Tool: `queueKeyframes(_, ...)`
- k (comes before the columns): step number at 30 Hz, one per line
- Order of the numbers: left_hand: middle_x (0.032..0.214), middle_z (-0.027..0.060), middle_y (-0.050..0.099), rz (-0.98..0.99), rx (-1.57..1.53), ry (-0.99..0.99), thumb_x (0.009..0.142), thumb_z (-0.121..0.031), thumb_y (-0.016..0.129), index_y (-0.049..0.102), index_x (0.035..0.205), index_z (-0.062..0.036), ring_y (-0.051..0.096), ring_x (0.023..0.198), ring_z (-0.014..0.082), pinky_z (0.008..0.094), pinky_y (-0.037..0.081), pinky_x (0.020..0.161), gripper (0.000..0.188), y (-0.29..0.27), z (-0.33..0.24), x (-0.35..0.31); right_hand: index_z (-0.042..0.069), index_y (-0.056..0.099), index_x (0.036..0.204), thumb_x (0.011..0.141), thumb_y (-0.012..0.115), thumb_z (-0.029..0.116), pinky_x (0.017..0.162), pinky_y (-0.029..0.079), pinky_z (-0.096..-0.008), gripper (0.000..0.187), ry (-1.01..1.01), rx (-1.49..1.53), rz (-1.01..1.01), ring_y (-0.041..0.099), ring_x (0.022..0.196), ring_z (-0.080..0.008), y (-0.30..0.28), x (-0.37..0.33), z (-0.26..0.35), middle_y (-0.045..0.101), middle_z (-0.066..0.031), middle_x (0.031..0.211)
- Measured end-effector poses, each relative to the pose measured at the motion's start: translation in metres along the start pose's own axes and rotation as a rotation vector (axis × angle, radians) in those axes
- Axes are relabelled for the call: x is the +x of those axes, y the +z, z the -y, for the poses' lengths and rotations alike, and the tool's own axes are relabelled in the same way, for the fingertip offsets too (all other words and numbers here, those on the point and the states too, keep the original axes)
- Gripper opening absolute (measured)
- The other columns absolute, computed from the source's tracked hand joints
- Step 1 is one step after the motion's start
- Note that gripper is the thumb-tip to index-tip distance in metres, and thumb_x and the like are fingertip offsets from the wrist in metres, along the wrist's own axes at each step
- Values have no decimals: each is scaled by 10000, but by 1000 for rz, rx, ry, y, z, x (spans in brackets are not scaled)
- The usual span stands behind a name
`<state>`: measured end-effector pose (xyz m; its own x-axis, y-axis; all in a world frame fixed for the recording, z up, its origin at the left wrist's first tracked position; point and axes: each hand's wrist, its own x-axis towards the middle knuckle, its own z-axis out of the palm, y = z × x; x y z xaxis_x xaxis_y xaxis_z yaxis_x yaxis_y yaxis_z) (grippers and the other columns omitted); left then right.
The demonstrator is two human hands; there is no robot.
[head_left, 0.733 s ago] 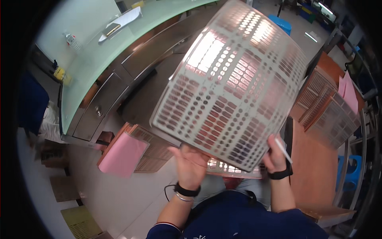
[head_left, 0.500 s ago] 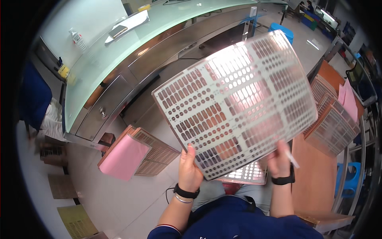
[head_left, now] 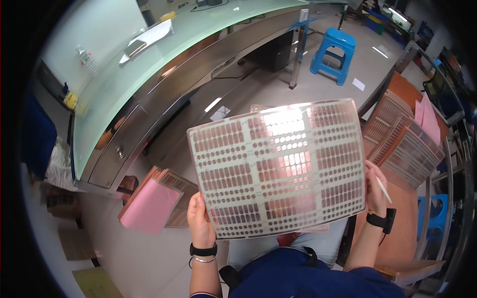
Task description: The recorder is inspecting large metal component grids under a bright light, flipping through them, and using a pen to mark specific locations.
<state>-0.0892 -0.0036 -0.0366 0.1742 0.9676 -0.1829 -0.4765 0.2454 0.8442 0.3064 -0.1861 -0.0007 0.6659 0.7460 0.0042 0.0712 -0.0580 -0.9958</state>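
Note:
A wide circuit board panel (head_left: 253, 198), pale with rows of coppery ovals and small dots, is held up in front of me, bright glare across its upper middle. My left hand (head_left: 200, 223) grips its lower left edge, thumb on the face. At the right edge, my right hand (head_left: 376, 191) holds the panel, with a thin white stick (head_left: 383, 189), perhaps a pen, also in its fingers. Part of another panel (head_left: 315, 229) shows below the held one, over my lap; most of it is hidden.
Panels with a pink sheet (head_left: 151, 201) lean at the left. More panels (head_left: 405, 149) and pink paper stand on the brown bench (head_left: 397, 223) at right. A glass-topped table (head_left: 198, 30) with a phone (head_left: 135, 47) spans the far left. A blue stool (head_left: 334, 54) stands beyond.
The panel has come down and turned to lie more level and face me. My left hand has shifted left; my right hand has moved right and up to the panel's side edge.

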Motion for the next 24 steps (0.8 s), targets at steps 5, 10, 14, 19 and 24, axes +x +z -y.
queueKeyframes(5,899,-4,632,-38,92,25,993,-225,447,557,1037,-62,583,753,37,182,469,600,202,-4,-7,-6,-29,564,1179,929,579,239,812,463,-233,367,-32,155,20,588,922,-104,22,-6,8,642,-56,1022)
queueKeyframes(10,899,-7,625,-20,154,32,995,-275,445,542,1050,-62,574,732,35,179,465,564,240,-4,-11,-5,-24,563,1182,919,594,247,745,446,-203,379,19,188,47,579,848,-86,20,-9,9,644,-48,998)
queueKeyframes(14,917,-1,619,45,145,52,998,-291,434,539,1046,-62,581,749,48,187,476,576,257,-4,-22,-8,46,575,1041,923,593,220,716,444,-203,212,-110,163,51,565,787,-65,2,2,-9,617,7,913)
queueKeyframes(19,1151,85,556,229,191,477,943,-175,538,557,1045,-76,524,1099,192,372,427,968,143,5,-22,11,94,543,1018,951,535,253,840,470,-304,172,-304,350,-42,551,946,-129,1,32,-2,597,-47,1076)
queueKeyframes(24,1386,161,432,291,145,394,907,15,523,555,1138,-26,439,1266,256,383,413,1031,237,42,-9,8,88,519,1181,943,498,388,878,505,-385,382,-7,919,215,559,1062,-207,28,34,3,554,-126,1221)
